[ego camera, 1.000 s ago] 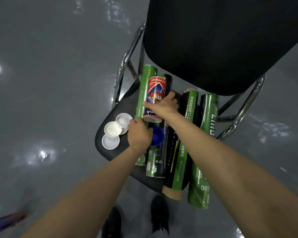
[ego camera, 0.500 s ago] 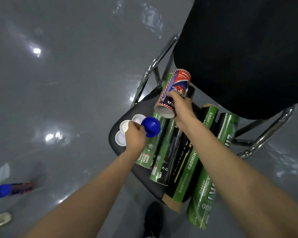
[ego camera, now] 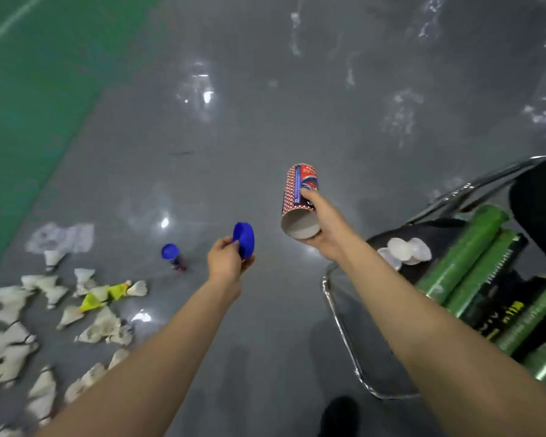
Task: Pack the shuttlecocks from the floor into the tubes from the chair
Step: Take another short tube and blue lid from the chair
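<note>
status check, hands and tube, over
Left hand pinches blue cap, off the tube. Right hand grips red tube, open end toward camera. Shuttlecocks scattered on floor at left. Blue-capped tube on floor near them.

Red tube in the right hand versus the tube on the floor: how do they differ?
The red tube is uncapped, mouth toward the camera; the floor tube wears a blue cap. The right hand grips the red tube in the air; the floor tube sits untouched. Both are round tubes.

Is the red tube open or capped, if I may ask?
Open: the tube shows a bare mouth; the left hand holds the blue cap.
</note>
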`<state>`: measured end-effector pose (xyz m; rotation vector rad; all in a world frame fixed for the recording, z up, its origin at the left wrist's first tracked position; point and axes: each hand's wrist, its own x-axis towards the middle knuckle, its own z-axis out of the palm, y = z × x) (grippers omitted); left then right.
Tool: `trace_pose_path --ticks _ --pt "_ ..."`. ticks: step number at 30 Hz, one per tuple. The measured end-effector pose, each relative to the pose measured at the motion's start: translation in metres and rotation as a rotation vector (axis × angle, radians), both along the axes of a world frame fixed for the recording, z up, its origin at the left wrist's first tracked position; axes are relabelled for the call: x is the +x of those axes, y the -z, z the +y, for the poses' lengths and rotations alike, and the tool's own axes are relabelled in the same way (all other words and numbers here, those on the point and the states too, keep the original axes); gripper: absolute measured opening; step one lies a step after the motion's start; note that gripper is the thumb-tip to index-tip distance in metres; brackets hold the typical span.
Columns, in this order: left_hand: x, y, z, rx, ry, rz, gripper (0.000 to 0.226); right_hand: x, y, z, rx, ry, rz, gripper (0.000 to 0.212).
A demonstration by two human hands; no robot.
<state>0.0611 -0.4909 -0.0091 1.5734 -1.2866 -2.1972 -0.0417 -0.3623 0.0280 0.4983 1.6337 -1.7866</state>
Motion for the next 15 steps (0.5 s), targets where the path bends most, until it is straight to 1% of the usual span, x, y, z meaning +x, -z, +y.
trace_pose_path --ticks 3,6,8,11,13,15 --pt "0.095 -0.004 -0.096 0.011 -0.142 0.003 0.027 0.079 -0.001 -0.111 -0.006 -0.131 -0.040 0.038" --pt "0.193 -0.003 -0.187 0.011 -0.240 0.012 0.029 0.160 0.004 -0.217 -0.011 -0.286 -0.091 0.045" --pt "0.252 -0.002 -0.238 -0.001 -0.298 -0.006 0.034 0.208 0.007 -0.276 -0.017 -0.378 -0.116 0.044" --pt "0.336 0.004 -0.302 0.020 -0.414 -0.069 0.044 0.278 0.013 -0.350 -0.032 -0.496 -0.169 0.035" --pt "0.384 0.012 -0.336 0.057 -0.502 -0.101 0.047 0.319 0.023 -0.392 -0.002 -0.603 -0.186 0.039" --pt "0.415 0.020 -0.358 0.088 -0.547 -0.116 0.048 0.346 0.033 -0.421 0.049 -0.682 -0.186 0.044"
